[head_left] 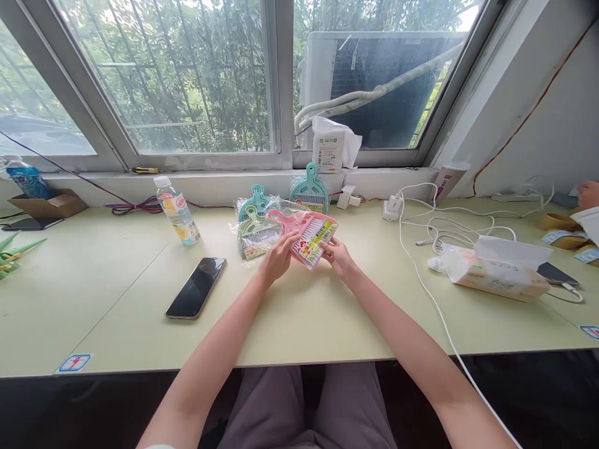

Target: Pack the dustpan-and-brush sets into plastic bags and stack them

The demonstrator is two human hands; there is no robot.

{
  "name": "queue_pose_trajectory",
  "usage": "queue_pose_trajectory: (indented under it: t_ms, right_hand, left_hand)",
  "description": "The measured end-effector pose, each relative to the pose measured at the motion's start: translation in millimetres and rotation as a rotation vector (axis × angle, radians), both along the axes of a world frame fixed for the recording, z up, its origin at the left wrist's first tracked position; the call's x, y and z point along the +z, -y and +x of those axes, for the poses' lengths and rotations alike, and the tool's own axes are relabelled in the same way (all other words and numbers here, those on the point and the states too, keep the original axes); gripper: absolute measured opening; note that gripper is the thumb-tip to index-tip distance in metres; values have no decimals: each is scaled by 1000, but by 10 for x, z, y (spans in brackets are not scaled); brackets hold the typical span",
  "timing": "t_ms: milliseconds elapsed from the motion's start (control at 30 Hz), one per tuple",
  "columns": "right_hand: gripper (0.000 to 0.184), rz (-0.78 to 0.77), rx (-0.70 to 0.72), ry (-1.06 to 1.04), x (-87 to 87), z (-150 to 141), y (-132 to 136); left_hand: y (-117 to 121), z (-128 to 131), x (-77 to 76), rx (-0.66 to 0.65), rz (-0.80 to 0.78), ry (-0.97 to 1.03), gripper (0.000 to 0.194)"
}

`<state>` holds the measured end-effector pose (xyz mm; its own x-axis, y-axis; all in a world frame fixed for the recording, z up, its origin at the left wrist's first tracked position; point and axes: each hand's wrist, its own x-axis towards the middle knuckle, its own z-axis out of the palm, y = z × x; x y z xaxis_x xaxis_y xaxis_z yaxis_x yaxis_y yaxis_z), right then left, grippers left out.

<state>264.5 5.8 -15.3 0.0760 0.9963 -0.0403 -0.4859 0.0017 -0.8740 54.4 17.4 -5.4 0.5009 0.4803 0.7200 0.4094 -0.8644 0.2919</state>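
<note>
A pink mini dustpan-and-brush set (pixel 314 236) in clear wrapping, with a yellow-green label, is held tilted over the table in both hands. My left hand (pixel 279 257) grips its lower left side, and my right hand (pixel 339 257) pinches the lower right edge. Just behind my left hand lies a pale green wrapped dustpan set (pixel 255 236), partly overlapped by the pink one's wrapping. A teal set (pixel 256 198) is behind that. Another teal set (pixel 310 189) leans against the wall below the window.
Left of my hands are a phone (pixel 196 288) and a drink bottle (pixel 178 211). At right, white cables (pixel 435 231) spread near a tissue pack (pixel 493 268) and a paper cup (pixel 452 181). Another person's hand (pixel 588 194) shows at the far right. A white box (pixel 329 153) stands on the sill.
</note>
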Motion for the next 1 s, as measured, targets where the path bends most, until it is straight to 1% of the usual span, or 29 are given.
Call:
queue_pose_trajectory:
  t_ms: [67, 133, 167, 233, 300, 333, 367, 400, 433, 467, 567, 600, 633, 667, 700, 800, 900, 1000]
  right_hand:
    - [32, 42, 43, -9, 48, -15, 31]
    - [34, 79, 73, 0, 90, -37, 63]
    - [35, 94, 74, 3, 108, -48, 77]
    - [37, 113, 49, -3, 139, -67, 99]
    - [38, 125, 15, -15, 161, -76, 111]
    - [38, 130, 0, -21, 168, -76, 113]
    - [39, 135, -12, -27, 172, -73, 113]
    - [39, 141, -24, -31, 172, -69, 110]
    - [40, 148, -34, -34, 168, -63, 106]
    - [41, 154, -40, -35, 162, -58, 100]
    - [45, 165, -31, -23, 137, -47, 84]
    - [46, 165, -24, -15, 131, -46, 81]
    - [47, 162, -17, -2, 129, -43, 81]
    - [47, 157, -15, 18, 132, -39, 83]
    - [47, 152, -13, 48, 139, -32, 87]
    - [44, 141, -12, 203, 179, 8, 99]
    - [41, 141, -65, 351, 210, 61, 91]
    - [40, 150, -99, 391, 207, 93, 65]
  left_hand:
    - [62, 13, 39, -6, 35, 20, 43]
    - [129, 37, 61, 43, 28, 69, 41]
    - [158, 49, 71, 107, 11, 128, 41]
    - [201, 63, 105, 313, -29, 319, 43]
    - [208, 57, 161, 537, -65, 537, 55]
    - [195, 46, 194, 621, -87, 630, 64]
    - [173, 33, 228, 668, -123, 705, 70]
    - [143, 20, 259, 669, -182, 763, 74]
    - [111, 11, 284, 618, -275, 800, 73]
    - [81, 7, 304, 519, -392, 817, 69]
    - [33, 41, 320, 85, -754, 794, 58]
    - [37, 64, 314, -34, -834, 784, 58]
    - [48, 89, 305, -116, -885, 784, 59]
    - [65, 113, 295, -162, -909, 792, 61]
    - [83, 135, 286, -178, -913, 805, 63]
    - [128, 179, 268, -162, -834, 814, 67]
    - [144, 199, 262, -172, -778, 771, 60]
    - [133, 206, 240, -184, -790, 756, 56]
